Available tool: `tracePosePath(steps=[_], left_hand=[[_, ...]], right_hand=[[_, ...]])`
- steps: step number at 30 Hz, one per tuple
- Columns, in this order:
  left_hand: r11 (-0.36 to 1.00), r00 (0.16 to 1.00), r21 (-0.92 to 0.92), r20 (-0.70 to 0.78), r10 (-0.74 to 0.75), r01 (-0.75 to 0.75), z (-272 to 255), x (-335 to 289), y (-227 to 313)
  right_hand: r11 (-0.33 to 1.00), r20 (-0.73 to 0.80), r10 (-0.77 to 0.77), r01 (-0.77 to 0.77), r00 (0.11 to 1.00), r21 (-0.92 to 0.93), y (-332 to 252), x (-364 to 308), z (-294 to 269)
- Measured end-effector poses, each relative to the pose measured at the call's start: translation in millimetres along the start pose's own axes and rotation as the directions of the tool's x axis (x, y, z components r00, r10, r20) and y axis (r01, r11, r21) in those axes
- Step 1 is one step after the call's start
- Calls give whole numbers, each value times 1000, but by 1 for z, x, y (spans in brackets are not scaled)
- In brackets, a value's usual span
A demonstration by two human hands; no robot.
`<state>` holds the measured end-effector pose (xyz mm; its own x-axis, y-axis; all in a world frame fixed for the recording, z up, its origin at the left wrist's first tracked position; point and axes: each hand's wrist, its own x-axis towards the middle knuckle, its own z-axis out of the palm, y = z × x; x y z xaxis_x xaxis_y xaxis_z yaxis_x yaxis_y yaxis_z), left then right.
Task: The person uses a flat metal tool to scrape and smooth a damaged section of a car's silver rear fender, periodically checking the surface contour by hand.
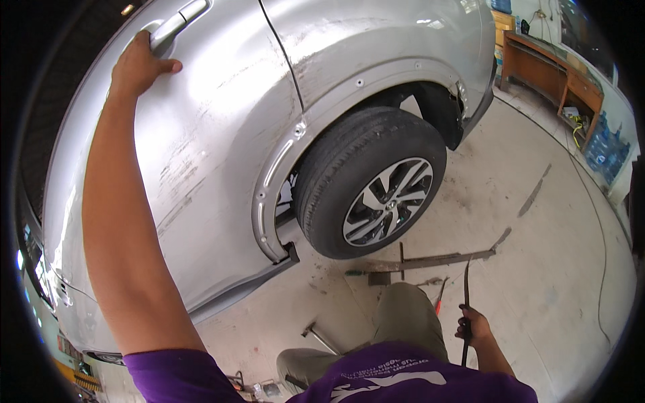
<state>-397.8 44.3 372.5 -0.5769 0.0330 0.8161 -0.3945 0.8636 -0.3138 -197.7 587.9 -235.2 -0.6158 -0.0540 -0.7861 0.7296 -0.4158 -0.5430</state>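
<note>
The silver car door [201, 148] fills the left side, with dark scuffs across its lower half. My left arm is raised along it, and my left hand [138, 67] grips the near end of the door handle [178, 25], thumb apart from the fingers. At the lower right my right hand [476, 325] is closed around a long, thin dark metal bar [467, 285], held roughly upright. The bare wheel arch [269, 181] shows several fastener holes. Inside it sits the rear wheel [376, 181], with a black tyre and a two-tone rim.
A hammer [321, 337] lies on the floor by my knees. Beyond my legs is a dark trim strip [430, 260], with a red-handled tool [440, 299] nearby. At the far right stand a wooden desk [537, 64] and blue water jugs [605, 144]; a cable [601, 269] crosses the floor.
</note>
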Motion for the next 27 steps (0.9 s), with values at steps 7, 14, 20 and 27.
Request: tracePosePath(steps=[7, 14, 20, 27], left_hand=[[1000, 1000, -16, 26, 4, -4, -46, -17, 8], [990, 972, -50, -199, 123, -135, -71, -44, -17], [985, 959, -76, -251, 131, -154, -82, -55, -25], [973, 980, -192, -175, 97, -130, -78, -57, -17]], right_hand=[[881, 259, -324, 390, 910, -268, -31, -19, 53], [82, 499, -839, 956, 219, -282, -118, -81, 164], [-524, 569, -772, 791, -283, -317, -193, -162, 219], [-776, 410, -603, 623, -684, -101, -203, -235, 242]])
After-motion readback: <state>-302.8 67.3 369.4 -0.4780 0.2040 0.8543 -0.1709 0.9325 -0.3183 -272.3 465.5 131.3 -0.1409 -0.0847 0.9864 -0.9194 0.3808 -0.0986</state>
